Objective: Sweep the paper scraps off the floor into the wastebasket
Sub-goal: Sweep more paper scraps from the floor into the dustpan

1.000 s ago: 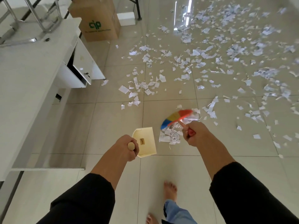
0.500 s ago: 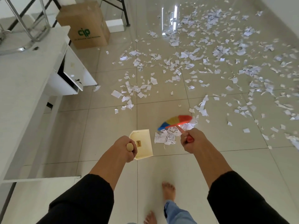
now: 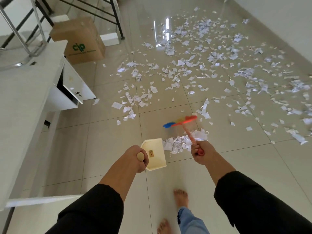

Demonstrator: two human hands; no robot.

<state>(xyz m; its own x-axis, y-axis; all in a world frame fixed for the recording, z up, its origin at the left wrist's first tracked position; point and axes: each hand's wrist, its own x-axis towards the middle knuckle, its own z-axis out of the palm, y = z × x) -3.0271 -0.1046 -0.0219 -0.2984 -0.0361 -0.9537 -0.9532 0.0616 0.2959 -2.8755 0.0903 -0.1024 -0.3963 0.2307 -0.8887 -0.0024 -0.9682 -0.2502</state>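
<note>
Paper scraps (image 3: 211, 68) lie scattered over the glossy tiled floor (image 3: 109, 149), thickest in the far and right parts of the room and thinner toward the left. A small swept pile (image 3: 180, 142) sits near the person, just right of the dustpan (image 3: 156, 155) and touching its open edge.

The left hand (image 3: 136, 157) is closed around the round-ended handle of the cream dustpan, which rests on the floor with its mouth facing right toward the pile. The right hand (image 3: 201, 152) grips the red handle of a small broom (image 3: 181, 121). Its head, banded blue, yellow and red, is blurred and sits just beyond the pile; whether it touches the floor I cannot tell.

Both forearms come out of black sleeves (image 3: 253, 200). Two bare feet show at the near edge, the right foot (image 3: 181, 197) ahead of the left, with a blue jeans leg (image 3: 190, 222) between them.

On the left stands a white desk (image 3: 25, 98) with an open cabinet door below it. Metal chair legs (image 3: 36, 39) rest on the desk top. Farther back a brown cardboard box (image 3: 81, 43) with green lettering sits on the floor beside a black metal frame (image 3: 116, 19). No wastebasket shows in the view.
</note>
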